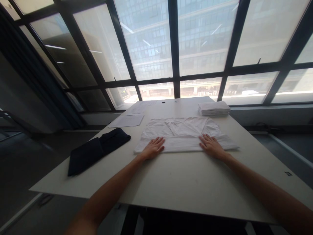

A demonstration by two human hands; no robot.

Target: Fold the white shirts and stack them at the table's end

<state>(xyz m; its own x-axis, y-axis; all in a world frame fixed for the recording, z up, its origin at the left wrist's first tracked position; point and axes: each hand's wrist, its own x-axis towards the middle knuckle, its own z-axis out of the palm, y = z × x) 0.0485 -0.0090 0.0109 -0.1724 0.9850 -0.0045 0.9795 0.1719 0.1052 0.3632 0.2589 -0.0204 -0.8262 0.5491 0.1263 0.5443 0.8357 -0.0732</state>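
A white garment point(182, 129), perhaps a shirt, lies spread on the table with its near part folded over into a flat band. My left hand point(154, 148) rests flat on the left of that band, fingers stretched out. On the band's right side my right hand point(211, 146) also lies flat, its fingers pointing away from me. Neither hand grips the cloth. Creases run across the garment's far part, where two diagonal edges meet near the middle.
The white table point(171, 182) carries a folded dark garment point(97, 150) on the left. Behind that lie paper sheets point(127, 120). A stack of folded white cloths point(214, 108) sits at the far right. Large windows point(202, 36) stand beyond the table.
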